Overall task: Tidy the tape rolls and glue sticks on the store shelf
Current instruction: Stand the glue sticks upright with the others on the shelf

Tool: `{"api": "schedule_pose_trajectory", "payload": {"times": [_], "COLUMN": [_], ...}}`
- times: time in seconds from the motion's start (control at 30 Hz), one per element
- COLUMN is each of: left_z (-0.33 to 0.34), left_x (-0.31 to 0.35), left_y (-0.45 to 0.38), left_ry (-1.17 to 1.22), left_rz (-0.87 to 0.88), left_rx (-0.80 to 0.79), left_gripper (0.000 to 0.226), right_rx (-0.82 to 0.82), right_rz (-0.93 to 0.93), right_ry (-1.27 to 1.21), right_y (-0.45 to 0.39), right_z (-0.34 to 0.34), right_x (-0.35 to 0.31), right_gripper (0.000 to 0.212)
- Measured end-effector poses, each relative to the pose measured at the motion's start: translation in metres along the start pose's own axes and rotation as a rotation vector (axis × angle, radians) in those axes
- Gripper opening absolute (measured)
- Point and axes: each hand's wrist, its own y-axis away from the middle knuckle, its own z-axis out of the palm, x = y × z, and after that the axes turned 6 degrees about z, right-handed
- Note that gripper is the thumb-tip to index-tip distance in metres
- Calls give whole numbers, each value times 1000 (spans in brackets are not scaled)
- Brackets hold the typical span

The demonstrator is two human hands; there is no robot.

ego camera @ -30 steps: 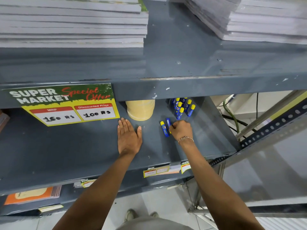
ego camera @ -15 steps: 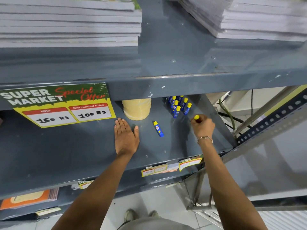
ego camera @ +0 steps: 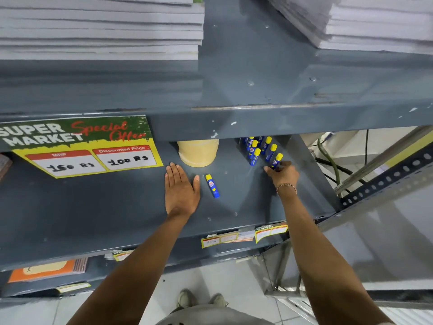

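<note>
My right hand point(ego camera: 283, 175) is pinching the base of one upright glue stick point(ego camera: 277, 160), its yellow cap pointing up, beside about six standing glue sticks point(ego camera: 255, 150) at the grey metal shelf's point(ego camera: 93, 214) back right. Another loose stick point(ego camera: 212, 186) is lying flat, cap pointing away from me. My left hand point(ego camera: 181, 192) is resting flat, fingers spread, near a stack of smooth tan tape rolls point(ego camera: 197, 151).

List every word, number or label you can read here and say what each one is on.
"SUPER MARKET" – offer sign on the upper shelf's edge.
"Special Offer" – same sign, red script.
"MRP", "160 Rs" – its left white box, handwritten.
"Discounted Price", "100 Rs" – its right box.
Price tags on the lower shelf edge: too small to read.
Glue sticks: label too blurred.
</note>
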Motion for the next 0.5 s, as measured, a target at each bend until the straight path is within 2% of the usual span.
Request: {"api": "schedule_pose_trajectory", "payload": {"times": [0.1, 0.2, 0.33, 0.5], "left_z": [0, 1, 3, 4], "left_x": [0, 1, 1, -2], "left_y": [0, 0, 0, 0], "left_ry": [-16, -34, -42, -54], "left_rz": [6, 7, -3, 8], "left_rx": [-8, -11, -10, -30], "left_gripper": [75, 76, 77, 76], "right_rx": [-33, -192, -410, -425], "right_rz": [70, -128, -308, -353], "right_ry": [42, 129, 236, 342], "right_y": [20, 63, 110, 122], "right_z": [2, 24, 57, 75], "right_x": [2, -14, -41, -52], "right_gripper": [49, 34, 35, 32]}}
